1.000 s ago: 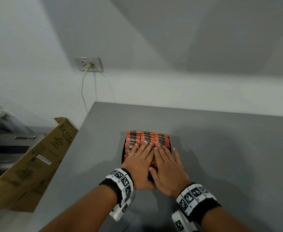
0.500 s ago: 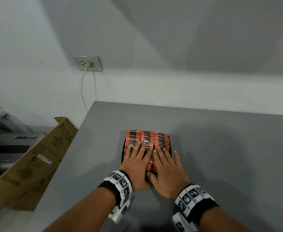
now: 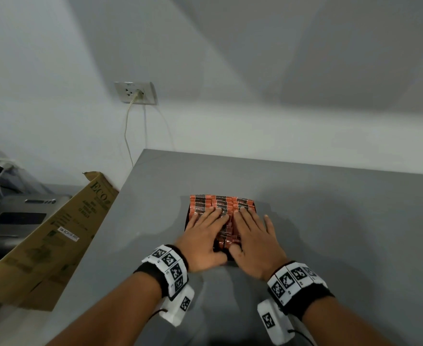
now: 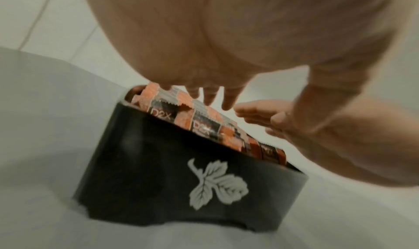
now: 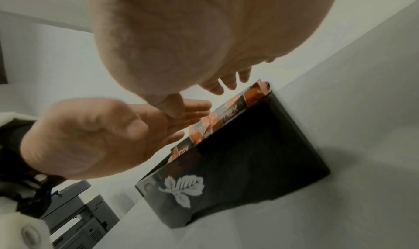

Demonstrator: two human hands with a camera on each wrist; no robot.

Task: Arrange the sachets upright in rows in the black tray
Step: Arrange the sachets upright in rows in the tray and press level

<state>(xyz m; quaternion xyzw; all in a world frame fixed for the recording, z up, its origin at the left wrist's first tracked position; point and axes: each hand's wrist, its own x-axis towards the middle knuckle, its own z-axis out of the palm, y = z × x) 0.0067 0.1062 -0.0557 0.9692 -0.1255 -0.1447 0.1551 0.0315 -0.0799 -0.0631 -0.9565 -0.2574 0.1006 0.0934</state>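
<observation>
A black tray [image 4: 158, 163] with a white leaf print stands on the grey table, packed with upright orange-and-black sachets [image 3: 220, 202] in rows. My left hand [image 3: 203, 236] lies flat on the tops of the left sachets, fingers straight. My right hand [image 3: 255, 238] lies flat beside it over the right sachets. In the left wrist view the sachets [image 4: 204, 125] stick up above the tray's rim under the straight fingers [image 4: 229, 98]. The right wrist view shows the tray [image 5: 260, 154] with both hands hovering flat over its sachets [image 5: 226, 116]. The near sachets are hidden under my palms.
The grey table [image 3: 330, 221] stretches right and toward the back wall. A cardboard box [image 3: 55, 240] leans at the table's left edge, with a grey printer [image 3: 13, 218] behind it. A wall socket [image 3: 135, 92] with a cable is on the wall.
Both hands have slid slightly forward and apart over the sachet tops, opening a gap between them that shows the middle row.
</observation>
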